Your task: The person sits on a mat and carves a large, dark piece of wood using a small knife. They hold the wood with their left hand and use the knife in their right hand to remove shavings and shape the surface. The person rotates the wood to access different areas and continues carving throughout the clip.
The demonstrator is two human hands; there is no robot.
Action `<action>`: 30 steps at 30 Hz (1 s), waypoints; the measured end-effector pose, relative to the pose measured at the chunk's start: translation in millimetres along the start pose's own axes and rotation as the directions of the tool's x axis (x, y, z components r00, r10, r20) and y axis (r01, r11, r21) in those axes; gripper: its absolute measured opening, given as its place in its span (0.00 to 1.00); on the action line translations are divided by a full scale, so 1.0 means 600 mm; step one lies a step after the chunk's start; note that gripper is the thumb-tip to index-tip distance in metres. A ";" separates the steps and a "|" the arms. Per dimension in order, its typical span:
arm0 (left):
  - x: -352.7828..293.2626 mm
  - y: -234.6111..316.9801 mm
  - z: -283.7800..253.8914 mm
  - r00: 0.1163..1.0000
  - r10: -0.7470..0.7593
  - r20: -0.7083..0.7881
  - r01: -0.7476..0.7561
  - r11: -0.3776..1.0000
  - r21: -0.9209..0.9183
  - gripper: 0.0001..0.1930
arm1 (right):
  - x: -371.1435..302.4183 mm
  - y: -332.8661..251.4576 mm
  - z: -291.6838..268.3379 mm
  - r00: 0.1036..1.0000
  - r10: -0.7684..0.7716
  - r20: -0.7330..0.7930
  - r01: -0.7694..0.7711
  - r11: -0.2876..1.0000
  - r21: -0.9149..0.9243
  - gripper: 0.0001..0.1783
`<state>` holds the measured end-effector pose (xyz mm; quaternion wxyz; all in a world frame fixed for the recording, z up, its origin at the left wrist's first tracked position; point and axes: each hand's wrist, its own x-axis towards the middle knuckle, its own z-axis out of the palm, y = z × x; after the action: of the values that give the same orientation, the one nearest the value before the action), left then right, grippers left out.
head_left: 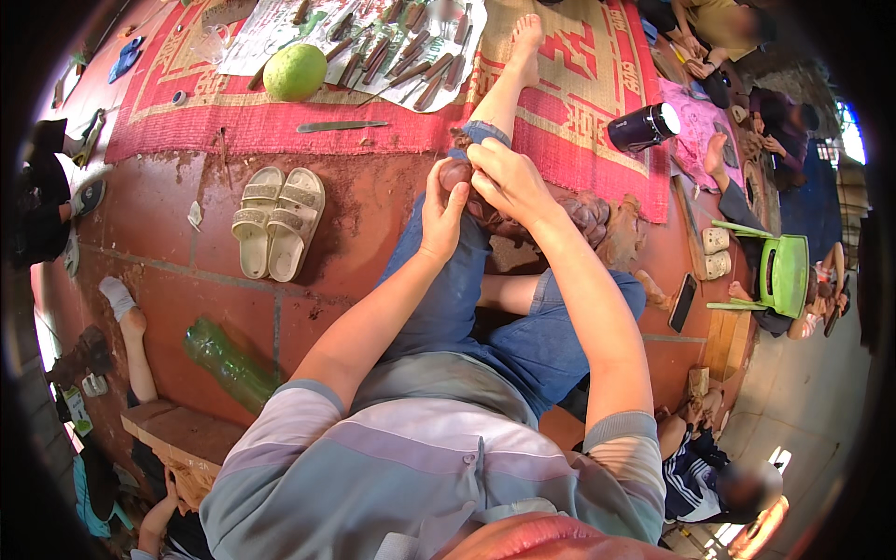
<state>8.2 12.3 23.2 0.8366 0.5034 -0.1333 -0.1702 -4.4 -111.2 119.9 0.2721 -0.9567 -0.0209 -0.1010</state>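
Note:
A reddish-brown, lumpy piece that looks like carved wood [588, 222] lies across my legs, close to the knee of my outstretched leg. My left hand [441, 213] is wrapped around a rounded brown knob [455, 175] at its left end, thumb on the near side. Just right of the knob, my right hand [509, 180] is closed with its fingers bent down against the piece. Whatever those fingers pinch, if anything, is hidden. Brown shavings lie around my knee. Beyond, several hand tools with dark handles [408, 63] are spread on a printed white sheet [271, 33].
A green round fruit [295, 72] and a flat metal blade [342, 126] lie on the red mat [187, 131]. Sandals [278, 224] and a green bottle [229, 364] are left; a black flask [644, 126], phone [683, 301] and green chair [782, 273] right. Several people sit around.

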 end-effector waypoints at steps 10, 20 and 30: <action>-0.004 -0.006 -0.001 1.000 0.007 -0.015 -0.007 0.999 0.031 0.25 | -0.004 0.001 -0.026 0.976 0.215 -0.039 -0.201 0.954 0.221 0.07; 0.001 -0.005 -0.005 1.000 -0.003 0.002 0.002 0.995 0.104 0.25 | -0.015 0.020 0.007 0.998 -0.047 -0.038 0.047 0.999 -0.025 0.05; -0.003 -0.006 -0.005 1.000 -0.004 -0.001 0.004 0.999 0.040 0.26 | -0.011 0.012 -0.022 0.980 0.190 0.056 -0.198 0.954 0.226 0.07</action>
<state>7.2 14.1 18.6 0.8259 0.5205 -0.1352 -0.1691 -12.3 -124.1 125.9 0.3895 -0.9176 0.0570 -0.0548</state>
